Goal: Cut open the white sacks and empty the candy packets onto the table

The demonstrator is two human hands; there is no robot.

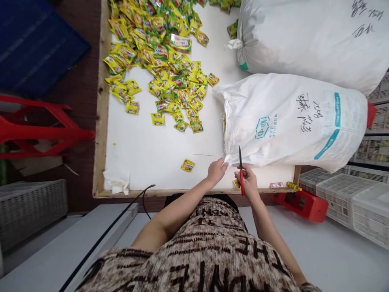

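Here's the left hand [216,171], thumb and fingers closed on the near corner of the white sack [273,117] at its gathered mouth. Just to its right, the right hand [251,184] has its fingers curled around red-handled scissors [242,178], the dark blades pointing forward, past the fingertips and over the sack's near edge; whether they touch the cloth, I cannot tell. The sack lies on its side, running from the left fingertips away to the right, ahead of the right hand, with blue print and black handwriting up top. Beyond it, farther from both hands, a second sack [304,44] rests, its neck bunched.

Over to the left, a single yellow packet [187,165] sits near the left fingers, a thin red strand [203,154] just ahead of it. Farther forward and left of those fingers, a big spread of yellow and green packets [164,61] covers the white tabletop [146,156]. And off to the right of the right fingers, a red stool [313,207] stands below the table's edge!
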